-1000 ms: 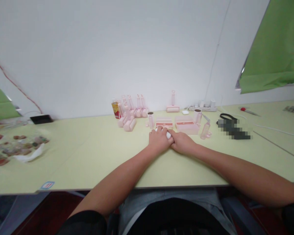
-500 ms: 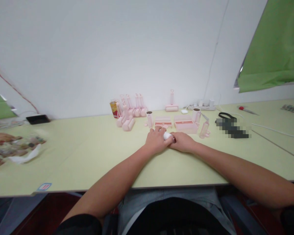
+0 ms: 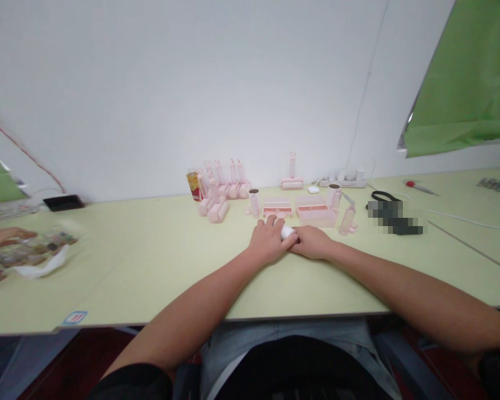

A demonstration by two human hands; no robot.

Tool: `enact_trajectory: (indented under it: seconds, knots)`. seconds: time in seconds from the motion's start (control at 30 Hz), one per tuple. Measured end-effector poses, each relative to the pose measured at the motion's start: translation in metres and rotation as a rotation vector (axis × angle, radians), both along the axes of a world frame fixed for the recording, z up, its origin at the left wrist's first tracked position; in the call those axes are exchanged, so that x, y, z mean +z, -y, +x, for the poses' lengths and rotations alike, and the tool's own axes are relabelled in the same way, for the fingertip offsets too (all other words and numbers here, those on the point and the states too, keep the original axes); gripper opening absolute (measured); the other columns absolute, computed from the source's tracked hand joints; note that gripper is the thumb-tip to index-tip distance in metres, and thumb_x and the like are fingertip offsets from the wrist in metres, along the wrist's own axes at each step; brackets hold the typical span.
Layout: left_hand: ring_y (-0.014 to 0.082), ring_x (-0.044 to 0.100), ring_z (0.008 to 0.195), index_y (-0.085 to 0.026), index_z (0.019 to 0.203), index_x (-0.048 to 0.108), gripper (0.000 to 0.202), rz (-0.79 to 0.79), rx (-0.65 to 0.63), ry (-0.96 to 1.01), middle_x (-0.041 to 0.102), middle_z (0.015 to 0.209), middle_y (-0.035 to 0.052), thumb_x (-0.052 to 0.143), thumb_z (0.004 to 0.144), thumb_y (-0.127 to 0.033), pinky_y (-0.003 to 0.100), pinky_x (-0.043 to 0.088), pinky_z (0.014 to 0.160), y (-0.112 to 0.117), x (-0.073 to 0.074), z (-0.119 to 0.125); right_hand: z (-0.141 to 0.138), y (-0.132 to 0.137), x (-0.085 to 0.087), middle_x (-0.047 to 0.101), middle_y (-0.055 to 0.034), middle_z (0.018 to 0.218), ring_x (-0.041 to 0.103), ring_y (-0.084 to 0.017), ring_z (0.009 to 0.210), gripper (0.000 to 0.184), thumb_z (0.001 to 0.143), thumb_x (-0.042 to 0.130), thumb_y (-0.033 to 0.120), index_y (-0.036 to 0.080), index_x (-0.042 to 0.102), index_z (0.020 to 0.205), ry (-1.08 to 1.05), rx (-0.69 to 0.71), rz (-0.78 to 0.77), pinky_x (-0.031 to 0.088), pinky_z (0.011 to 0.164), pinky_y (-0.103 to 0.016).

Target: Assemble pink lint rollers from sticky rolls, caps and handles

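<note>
A white lint roll (image 3: 287, 232) lies low over the table between my two hands. My left hand (image 3: 269, 240) is closed over its left part, with the thumb along the near side. At its right end my right hand (image 3: 312, 242) grips it, and those fingertips are mostly hidden. Just beyond my hands are two pink open boxes (image 3: 316, 217). Rolls stand upright on either side of them, one left (image 3: 254, 204) and one right (image 3: 334, 195). A pink lint roller handle (image 3: 347, 219) stands to the right of the boxes.
Several pink lint rollers (image 3: 219, 210) are grouped at back left beside a yellow-red carton (image 3: 194, 185). Another lint roller (image 3: 292, 182) stands by the wall near a power strip (image 3: 344, 183). Black straps (image 3: 385, 198) and a red-handled tool (image 3: 420, 188) lie right. Another person's hand (image 3: 8, 238) works far left.
The white roll has shifted and turned slightly in my hands, with my left thumb now further across its near side. The other person's hand at far left moved slightly.
</note>
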State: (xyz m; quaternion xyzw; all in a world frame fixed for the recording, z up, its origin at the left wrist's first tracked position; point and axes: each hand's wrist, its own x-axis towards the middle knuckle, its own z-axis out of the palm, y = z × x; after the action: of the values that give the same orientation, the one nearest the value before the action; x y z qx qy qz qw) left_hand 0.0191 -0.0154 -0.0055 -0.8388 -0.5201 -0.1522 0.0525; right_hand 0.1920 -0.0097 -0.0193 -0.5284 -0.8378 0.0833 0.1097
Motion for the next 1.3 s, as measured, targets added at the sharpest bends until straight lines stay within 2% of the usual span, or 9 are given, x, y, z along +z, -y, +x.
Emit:
enact_trajectory:
  seconds: [0.13, 0.3, 0.4, 0.53, 0.8, 0.97, 1.13, 1.2, 1.3]
  knots:
    - [0.0287, 0.046, 0.118, -0.025, 0.13, 0.05, 0.058, -0.006, 0.0, -0.007, 0.046, 0.138, 0.0108, 0.038, 0.09, -0.065, 0.044, 0.035, 0.103, -0.001, -0.002, 0.0, 0.001, -0.001, -0.003, 0.074, -0.0078, 0.102, 0.068, -0.025, 0.092, 0.032, 0.086, 0.056, 0.044, 0.021, 0.063, 0.107, -0.03, 0.002, 0.019, 0.039, 0.067, -0.028]
    - [0.029, 0.046, 0.118, -0.025, 0.13, 0.05, 0.059, -0.002, -0.012, -0.015, 0.044, 0.139, 0.011, 0.038, 0.089, -0.067, 0.044, 0.035, 0.103, -0.003, -0.005, -0.002, 0.002, -0.003, -0.008, 0.072, -0.0095, 0.108, 0.067, -0.026, 0.096, 0.054, 0.084, 0.059, 0.049, 0.021, 0.051, 0.129, -0.083, -0.026, 0.007, 0.039, 0.069, -0.028]
    - [0.0299, 0.046, 0.119, -0.026, 0.131, 0.05, 0.061, -0.011, -0.013, -0.021, 0.043, 0.139, 0.0112, 0.039, 0.088, -0.069, 0.045, 0.035, 0.103, -0.004, -0.005, -0.002, 0.003, -0.004, -0.009, 0.071, -0.01, 0.111, 0.067, -0.026, 0.098, 0.061, 0.083, 0.06, 0.051, 0.021, 0.045, 0.135, -0.102, -0.023, -0.002, 0.039, 0.071, -0.028]
    - [0.0312, 0.045, 0.12, -0.028, 0.132, 0.049, 0.063, -0.022, -0.002, -0.021, 0.042, 0.14, 0.0105, 0.041, 0.086, -0.07, 0.046, 0.036, 0.103, -0.004, -0.005, -0.002, 0.003, -0.004, -0.009, 0.071, -0.0105, 0.111, 0.067, -0.027, 0.098, 0.063, 0.083, 0.061, 0.051, 0.021, 0.044, 0.136, -0.116, -0.02, 0.0, 0.039, 0.072, -0.028]
    - [0.0332, 0.049, 0.11, -0.029, 0.131, 0.052, 0.064, 0.029, -0.007, -0.012, 0.046, 0.135, 0.0113, 0.044, 0.084, -0.072, 0.048, 0.04, 0.095, -0.006, -0.01, -0.004, 0.002, -0.003, -0.012, 0.071, -0.0124, 0.108, 0.067, -0.028, 0.095, 0.068, 0.083, 0.06, 0.055, 0.019, 0.042, 0.137, -0.116, -0.029, 0.007, 0.039, 0.07, -0.029]
    - [0.0339, 0.049, 0.11, -0.028, 0.131, 0.052, 0.067, 0.037, -0.063, -0.001, 0.047, 0.133, 0.0118, 0.045, 0.082, -0.074, 0.049, 0.04, 0.096, -0.009, -0.01, -0.008, 0.003, -0.002, -0.011, 0.072, -0.0112, 0.105, 0.067, -0.028, 0.091, 0.064, 0.082, 0.062, 0.054, 0.021, 0.046, 0.133, -0.16, -0.004, 0.009, 0.039, 0.068, -0.029]
    - [0.0338, 0.051, 0.107, -0.027, 0.132, 0.051, 0.078, -0.05, -0.151, -0.009, 0.05, 0.127, 0.0129, 0.049, 0.075, -0.08, 0.047, 0.042, 0.093, -0.015, -0.002, -0.024, 0.008, -0.006, -0.011, 0.072, -0.0095, 0.104, 0.066, -0.026, 0.089, 0.062, 0.078, 0.068, 0.052, 0.022, 0.051, 0.13, -0.243, 0.055, -0.002, 0.041, 0.071, -0.029]
    - [0.0322, 0.054, 0.104, -0.026, 0.129, 0.053, 0.076, -0.112, -0.194, -0.004, 0.052, 0.121, 0.0123, 0.057, 0.072, -0.077, 0.044, 0.045, 0.089, -0.018, 0.001, -0.031, 0.011, -0.007, -0.011, 0.072, -0.0078, 0.103, 0.066, -0.025, 0.087, 0.061, 0.075, 0.071, 0.049, 0.023, 0.054, 0.128, -0.277, 0.089, -0.007, 0.042, 0.073, -0.029]
    - [0.0274, 0.059, 0.097, -0.025, 0.122, 0.056, 0.062, -0.174, -0.243, 0.009, 0.055, 0.114, 0.0098, 0.065, 0.074, -0.063, 0.038, 0.047, 0.084, -0.024, 0.003, -0.039, 0.016, -0.01, -0.011, 0.071, -0.005, 0.1, 0.065, -0.023, 0.085, 0.055, 0.073, 0.072, 0.039, 0.024, 0.057, 0.124, -0.319, 0.143, -0.031, 0.043, 0.073, -0.029]
